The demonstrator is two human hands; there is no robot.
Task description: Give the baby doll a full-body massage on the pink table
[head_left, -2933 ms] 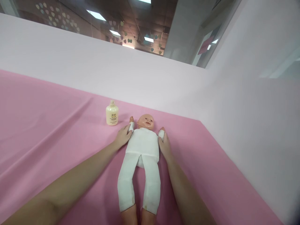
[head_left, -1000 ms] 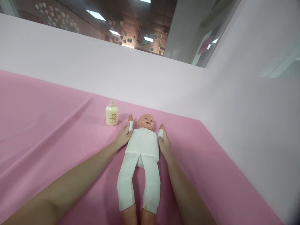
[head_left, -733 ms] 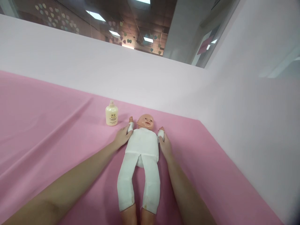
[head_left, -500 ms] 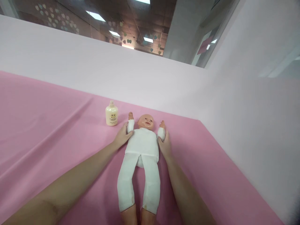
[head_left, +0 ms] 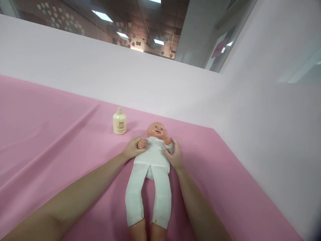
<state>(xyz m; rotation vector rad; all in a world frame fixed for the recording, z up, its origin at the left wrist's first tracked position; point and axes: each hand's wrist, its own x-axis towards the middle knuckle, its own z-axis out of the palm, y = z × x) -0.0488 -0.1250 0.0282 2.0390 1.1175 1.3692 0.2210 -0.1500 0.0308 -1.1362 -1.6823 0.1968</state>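
Observation:
A baby doll point(head_left: 151, 154) in a white suit lies on its back on the pink sheet point(head_left: 82, 147), head away from me and feet toward me. My left hand point(head_left: 132, 148) is closed around the doll's arm on the left, with the doll's small fist showing between thumb and fingers. On the other side, my right hand point(head_left: 175, 154) grips the doll's other arm, whose hand points up near the chin. Both doll arms are bent in over the chest. Part of each sleeve is hidden by my fingers.
A cream bottle point(head_left: 119, 123) with a pump-like top stands left of the doll's head. Behind the sheet rises a white wall point(head_left: 140, 88) with a window point(head_left: 140, 23) above it. Another white wall point(head_left: 263, 110) borders the right side.
Both doll arms have swung from pointing up beside the head to folded in toward the chest. My hands moved with them, slightly inward. The bottle stayed put.

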